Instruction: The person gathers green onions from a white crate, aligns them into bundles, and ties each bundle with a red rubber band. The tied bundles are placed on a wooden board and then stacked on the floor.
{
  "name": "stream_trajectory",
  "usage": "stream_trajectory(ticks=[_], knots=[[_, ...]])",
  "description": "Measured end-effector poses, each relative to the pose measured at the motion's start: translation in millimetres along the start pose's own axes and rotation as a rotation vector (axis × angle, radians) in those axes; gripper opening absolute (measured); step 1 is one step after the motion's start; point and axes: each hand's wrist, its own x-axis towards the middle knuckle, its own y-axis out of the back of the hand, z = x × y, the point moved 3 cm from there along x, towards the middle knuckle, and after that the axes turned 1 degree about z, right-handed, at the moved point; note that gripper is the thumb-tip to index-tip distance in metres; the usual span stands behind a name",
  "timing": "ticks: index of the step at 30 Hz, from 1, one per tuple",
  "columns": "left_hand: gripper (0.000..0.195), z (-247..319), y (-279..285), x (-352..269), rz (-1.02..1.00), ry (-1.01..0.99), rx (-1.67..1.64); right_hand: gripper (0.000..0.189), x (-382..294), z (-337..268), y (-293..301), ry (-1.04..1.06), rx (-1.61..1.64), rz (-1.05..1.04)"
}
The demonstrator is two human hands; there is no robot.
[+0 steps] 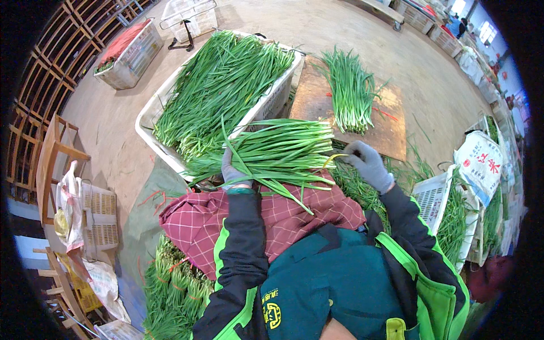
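Observation:
My left hand [233,170], in a grey glove, grips a loose bunch of green garlic chives [284,148] above my lap. Their pale cut ends point right. A few stalks hang down over the maroon checked cloth [297,208] on my legs. Beside those ends, my right hand [367,163], also gloved, pinches a yellowed leaf [332,159] between thumb and fingers. Just ahead stands a white plastic crate [146,131] heaped with chives [229,89]. Another bunch of chives [350,93] lies on a wooden board [310,97], with a red tie [384,114] under or beside it.
Tied chive bundles [178,284] lie at my left. Loose leaves [361,187] cover the ground below my right hand. At right stand a chive-filled crate [433,195] and a white printed sack [478,159]. A wooden stool [53,148] and a crate under red cloth [127,40] are at left.

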Motion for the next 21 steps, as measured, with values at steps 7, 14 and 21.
stream_trajectory(ticks=[7,14,21], knots=[[0.045,-4,-11,-10,-0.098,-0.043,0.037,0.051,-39,17,59,-0.119,-0.804,0.015],[0.047,-6,-5,-18,-0.131,-0.099,0.025,0.045,12,-5,-58,-0.328,0.412,-0.036],[0.051,1,10,-8,-0.342,-0.044,-0.064,0.037,23,-1,-69,-0.075,0.424,0.048]])
